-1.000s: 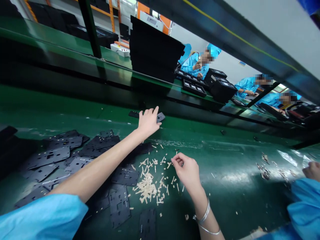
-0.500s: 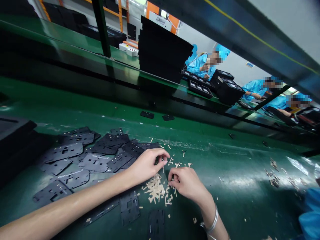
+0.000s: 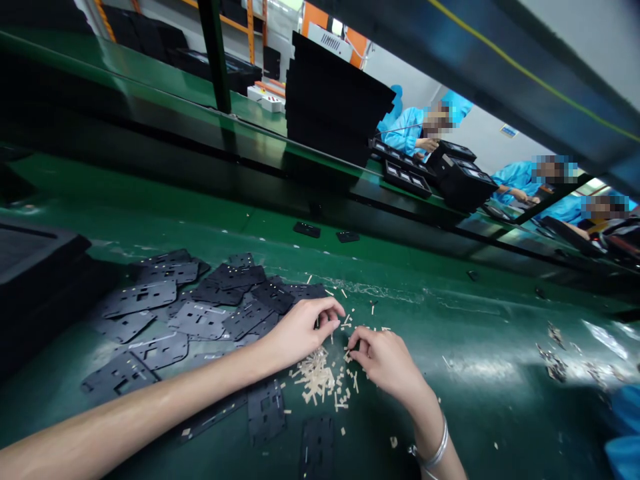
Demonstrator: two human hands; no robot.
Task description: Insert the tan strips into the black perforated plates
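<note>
My left hand (image 3: 313, 328) hovers over the upper edge of a heap of small beige strips (image 3: 317, 380), its fingers curled and thumb close to the fingertips. Whatever it pinches, if anything, is too small to make out. Just to the right, my right hand (image 3: 383, 357) has its thumb and forefinger pinched together beside the heap. A tiny pale bit shows at those fingertips, but I cannot tell whether it is held. Loose strips lie scattered between and around both hands. Flat black plates (image 3: 200, 320) with cut-outs are spread in a pile left of my left hand.
A black plate (image 3: 317, 447) lies near the front edge. A dark stack (image 3: 40, 267) stands at far left, and small metallic parts (image 3: 553, 363) lie at right. Beyond a raised ledge are tall black stacked trays (image 3: 335, 100) and co-workers in blue (image 3: 405, 130).
The whole view has shifted slightly, so things appear a little further right. My right hand has risen slightly, fingers still pinched; my left hand keeps nearly the same pose.
</note>
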